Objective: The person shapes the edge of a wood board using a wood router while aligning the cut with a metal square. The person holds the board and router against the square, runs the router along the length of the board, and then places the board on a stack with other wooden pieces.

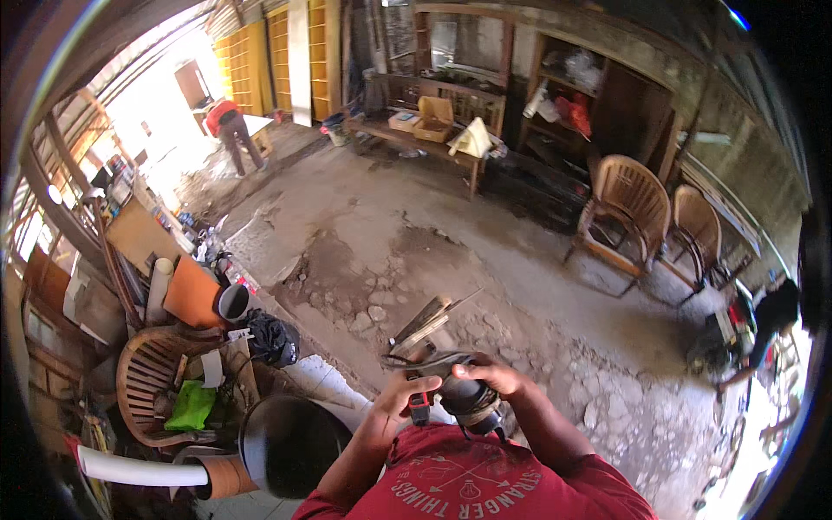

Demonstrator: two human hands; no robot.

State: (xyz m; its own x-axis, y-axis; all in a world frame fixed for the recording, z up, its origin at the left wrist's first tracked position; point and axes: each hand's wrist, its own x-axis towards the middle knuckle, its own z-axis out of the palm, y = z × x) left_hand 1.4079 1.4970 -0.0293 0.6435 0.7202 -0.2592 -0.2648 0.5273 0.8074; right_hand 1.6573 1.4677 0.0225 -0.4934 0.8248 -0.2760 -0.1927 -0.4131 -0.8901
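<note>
Close to my chest, both hands are closed around a dark rounded tool (pixel 468 399) with a black-and-red part and what looks like a cord bunched on it. Its exact kind is hard to make out. My left hand (pixel 406 392) grips the side with the red part, thumb on top. The opposite side is in my right hand (pixel 492 378), its thumb pressing near the top. Just beyond the tool, a few wood offcuts (pixel 426 324) lie on the rubble. Most of my fingers are hidden beneath the tool.
Broken rubble (pixel 607 407) covers uneven ground ahead and right. To the left are a wooden chair (pixel 143 381) piled with things, a large black pipe or bucket (pixel 290 446) and a white pipe (pixel 139 466). Wooden armchairs (pixel 626 204), a bench (pixel 394 130) and two other people stand farther off.
</note>
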